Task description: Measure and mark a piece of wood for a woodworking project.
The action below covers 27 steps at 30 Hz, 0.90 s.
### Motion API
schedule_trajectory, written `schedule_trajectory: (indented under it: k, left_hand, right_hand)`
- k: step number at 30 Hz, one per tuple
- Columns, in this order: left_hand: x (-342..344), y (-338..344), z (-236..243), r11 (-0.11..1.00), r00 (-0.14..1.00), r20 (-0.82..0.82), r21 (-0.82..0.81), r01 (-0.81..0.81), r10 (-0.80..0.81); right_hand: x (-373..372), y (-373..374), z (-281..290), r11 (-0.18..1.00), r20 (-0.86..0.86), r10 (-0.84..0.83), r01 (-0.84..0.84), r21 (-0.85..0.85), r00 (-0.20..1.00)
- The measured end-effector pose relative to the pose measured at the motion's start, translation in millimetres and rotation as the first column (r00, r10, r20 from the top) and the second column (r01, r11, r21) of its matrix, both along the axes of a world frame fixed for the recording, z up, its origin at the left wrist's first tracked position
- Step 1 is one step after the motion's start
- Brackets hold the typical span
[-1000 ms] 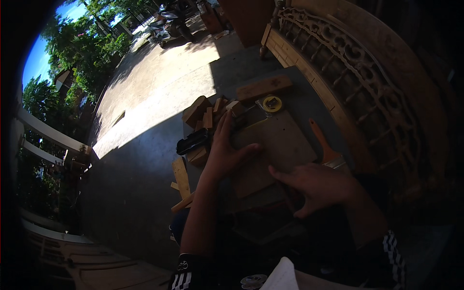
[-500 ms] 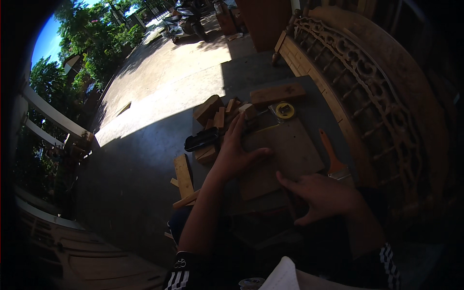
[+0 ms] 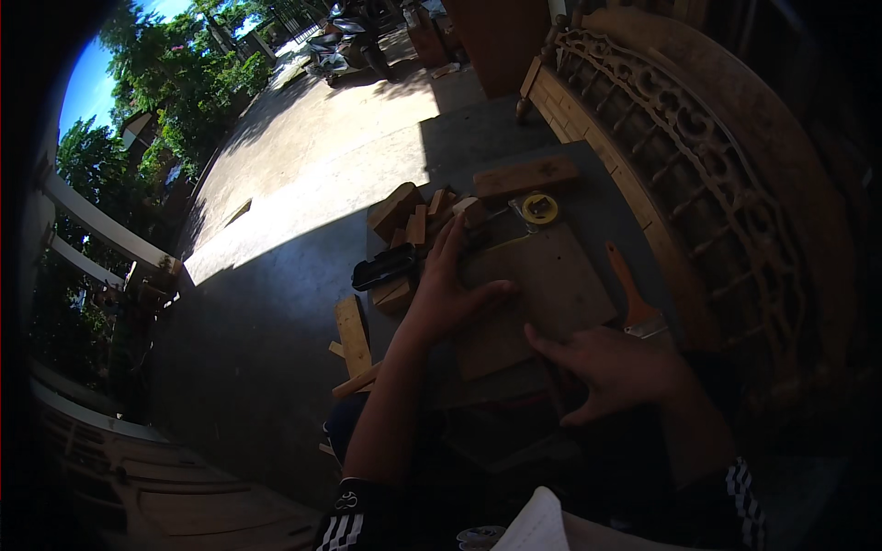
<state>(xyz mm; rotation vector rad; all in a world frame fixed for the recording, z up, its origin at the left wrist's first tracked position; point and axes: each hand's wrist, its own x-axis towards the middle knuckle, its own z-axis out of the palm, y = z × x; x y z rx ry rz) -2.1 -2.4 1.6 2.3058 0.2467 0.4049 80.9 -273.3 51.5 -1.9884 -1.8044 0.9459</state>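
My left hand (image 3: pixel 448 294) rests with spread fingers along the left side of a flat brown board (image 3: pixel 560 285); its fingertips reach a small pale wood block (image 3: pixel 469 210). My right hand (image 3: pixel 597 372) is at the board's near right, index finger extended and thumb apart, with a dark edge partly hidden beneath. A yellow tape measure (image 3: pixel 540 208) lies at the board's far edge, with a yellow strip running leftward. An orange-handled brush (image 3: pixel 623 275) lies to the right. Left of my fingers are wood offcuts (image 3: pixel 395 207) and a black elongated tool (image 3: pixel 381 268).
A plank (image 3: pixel 524 175) lies across the back of the grey worktop (image 3: pixel 595 184). Loose wood strips (image 3: pixel 351 335) are at the left. A carved wooden bed panel (image 3: pixel 680 165) stands close on the right. A scooter (image 3: pixel 349 50) is parked on the concrete driveway (image 3: pixel 312 138).
The whole view has shifted, so the worktop and both hands appear slightly right and lower than a second ago. My hands keep much the same pose on the board.
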Motion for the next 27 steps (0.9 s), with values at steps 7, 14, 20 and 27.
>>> schedule_trajectory:
  k: [7, 14, 20, 27]
  left_hand:
    - [-0.4, -1.3, 0.6, 1.000, 1.000, -0.019, -0.002, -0.012, 0.012]
    - [1.4, -2.1, -0.4, 1.000, 1.000, 0.004, 0.014, 0.004, -0.004]
    - [-0.9, 1.0, -0.5, 1.000, 1.000, -0.016, 0.013, -0.012, 0.013]
    - [5.0, -2.8, 3.0, 0.999, 0.999, -0.026, -0.027, -0.023, 0.023]
  right_hand:
    - [-3.0, -1.2, 0.1, 1.000, 0.045, 0.012, -0.013, 0.023, 0.999]
    - [-1.7, -0.9, 0.3, 0.999, 0.009, -0.038, 0.038, 0.008, 0.999]
    - [-0.1, 3.3, 3.4, 0.999, 0.037, -0.045, 0.045, 0.003, 0.998]
    - [4.3, -0.5, 5.6, 0.999, 0.045, -0.052, 0.052, 0.011, 0.998]
